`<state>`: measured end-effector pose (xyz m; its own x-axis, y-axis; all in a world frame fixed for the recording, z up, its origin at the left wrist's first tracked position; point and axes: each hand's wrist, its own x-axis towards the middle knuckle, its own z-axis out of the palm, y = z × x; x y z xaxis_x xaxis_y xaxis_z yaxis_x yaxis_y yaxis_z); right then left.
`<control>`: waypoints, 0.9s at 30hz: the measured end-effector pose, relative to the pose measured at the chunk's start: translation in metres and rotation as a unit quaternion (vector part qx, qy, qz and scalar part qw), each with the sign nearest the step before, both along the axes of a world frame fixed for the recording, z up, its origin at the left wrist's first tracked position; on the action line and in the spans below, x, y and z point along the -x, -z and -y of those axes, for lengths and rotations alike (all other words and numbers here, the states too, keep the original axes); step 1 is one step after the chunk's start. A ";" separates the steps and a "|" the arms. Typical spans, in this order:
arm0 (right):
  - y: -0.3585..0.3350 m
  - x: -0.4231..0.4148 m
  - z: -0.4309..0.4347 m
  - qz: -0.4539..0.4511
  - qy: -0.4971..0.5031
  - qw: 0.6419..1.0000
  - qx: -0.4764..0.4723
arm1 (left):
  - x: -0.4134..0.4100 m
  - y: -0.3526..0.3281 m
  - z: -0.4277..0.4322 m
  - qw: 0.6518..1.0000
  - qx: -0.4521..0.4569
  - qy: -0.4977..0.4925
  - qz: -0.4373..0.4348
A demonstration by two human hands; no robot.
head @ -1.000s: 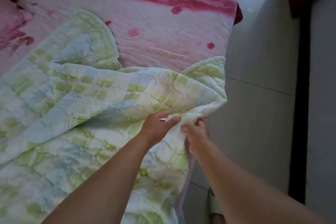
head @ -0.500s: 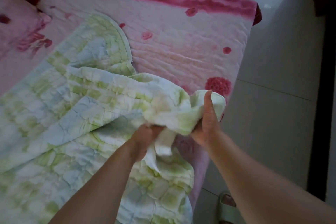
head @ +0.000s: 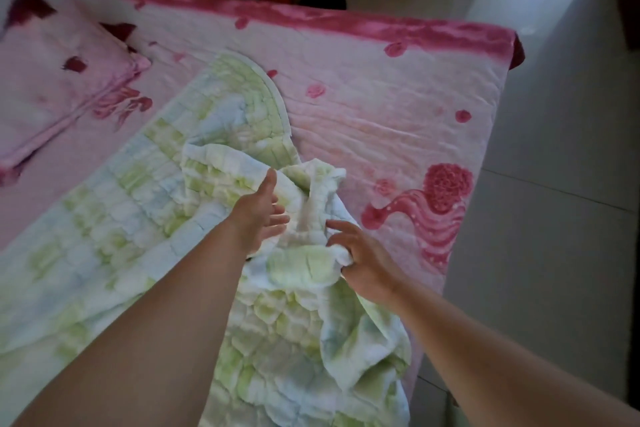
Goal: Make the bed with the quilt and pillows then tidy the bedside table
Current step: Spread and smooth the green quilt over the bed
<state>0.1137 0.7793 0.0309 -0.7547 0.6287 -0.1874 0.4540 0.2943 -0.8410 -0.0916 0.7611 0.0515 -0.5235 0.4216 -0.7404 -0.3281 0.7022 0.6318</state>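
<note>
Left hand [head: 261,215] just left of frame centre: fingers straight and spread, thumb up toward 12, palm facing 3, holding nothing. It sits against the bunched fold of the quilt [head: 121,218]; cannot tell if the palm presses it.

Right hand [head: 360,253] at 4 o'clock from the left hand, close by. Index finger sticks out toward 10, the other fingers are curled round a white wad of quilt edge, so it grasps the quilt.

The quilt, green/blue/white patchwork, is heaped and creased between the two hands. From there it lies flat toward 8 and 9 across the bed and hangs over the bed edge at 5–6. Its rounded corner lies at 11–12 from the hands.

Pink sheet [head: 381,107] with red roses is bare from 12 round to 3. A big red flower print sits at 3, near the right hand.

Pink pillow [head: 52,80] at 10, apart from the quilt.

Pale tiled floor [head: 554,184] along 1–4.
</note>
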 end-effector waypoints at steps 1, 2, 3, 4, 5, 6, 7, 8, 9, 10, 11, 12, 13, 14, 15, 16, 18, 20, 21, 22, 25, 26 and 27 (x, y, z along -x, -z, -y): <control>0.000 0.001 0.006 0.022 -0.060 0.997 -0.047 | 0.000 -0.003 -0.001 1.000 0.011 0.005 0.015; 0.002 0.000 0.012 0.030 -0.121 0.988 -0.094 | 0.000 -0.004 0.000 0.999 0.027 0.022 0.015; 0.002 -0.001 0.018 0.029 -0.177 0.974 -0.135 | -0.003 -0.006 0.003 0.998 0.046 0.050 0.006; 0.003 -0.004 0.024 0.032 -0.230 0.958 -0.168 | -0.005 -0.005 0.007 0.995 0.065 0.076 -0.006; 0.005 -0.007 0.029 0.030 -0.269 0.940 -0.206 | -0.010 -0.004 0.012 0.992 0.080 0.098 -0.020; 0.006 -0.010 0.035 0.030 -0.301 0.923 -0.237 | -0.014 -0.001 0.018 0.989 0.088 0.118 -0.030; 0.007 -0.015 0.039 0.029 -0.328 0.908 -0.261 | -0.019 0.003 0.025 0.986 0.087 0.139 -0.039; 0.008 -0.019 0.042 0.029 -0.350 0.894 -0.279 | -0.025 0.008 0.033 0.983 0.082 0.157 -0.045; 0.009 -0.024 0.045 0.036 -0.366 0.883 -0.292 | -0.029 0.013 0.041 0.979 0.078 0.175 -0.065; 0.009 -0.028 0.047 0.047 -0.377 0.877 -0.295 | -0.031 0.021 0.047 0.973 0.077 0.192 -0.102; 0.007 -0.032 0.049 0.072 -0.380 0.875 -0.290 | -0.031 0.027 0.052 0.967 0.080 0.191 -0.151; 0.002 -0.034 0.050 0.107 -0.381 0.873 -0.284 | -0.031 0.031 0.056 0.963 0.080 0.169 -0.194; -0.006 -0.034 0.050 0.145 -0.375 0.873 -0.276 | -0.030 0.029 0.059 0.961 0.078 0.132 -0.231; -0.011 -0.032 0.050 0.184 -0.364 0.874 -0.265 | -0.027 0.027 0.060 0.955 0.079 0.096 -0.268; -0.017 -0.030 0.049 0.219 -0.355 0.874 -0.250 | -0.024 0.021 0.059 0.945 0.082 0.078 -0.306; -0.023 -0.025 0.048 0.244 -0.346 0.875 -0.236 | -0.022 0.014 0.058 0.933 0.082 0.080 -0.341; -0.034 -0.017 0.045 0.260 -0.312 0.890 -0.208 | -0.017 -0.001 0.055 0.914 0.048 0.116 -0.387; -0.040 -0.012 0.044 0.259 -0.260 0.914 -0.175 | -0.011 -0.015 0.050 0.891 -0.005 0.175 -0.420; -0.042 -0.009 0.042 0.256 -0.234 0.925 -0.159 | -0.006 -0.017 0.048 0.880 -0.022 0.195 -0.433; -0.045 -0.010 0.042 0.257 -0.213 0.932 -0.144 | -0.004 -0.020 0.045 0.867 -0.033 0.222 -0.445; -0.054 -0.011 0.039 0.250 -0.202 0.933 -0.162 | -0.004 -0.033 0.040 0.813 0.053 0.334 -0.475; -0.058 -0.012 0.038 0.247 -0.206 0.930 -0.179 | -0.005 -0.037 0.041 0.777 0.119 0.385 -0.483; -0.062 -0.014 0.037 0.243 -0.215 0.925 -0.198 | -0.005 -0.041 0.043 0.737 0.186 0.435 -0.483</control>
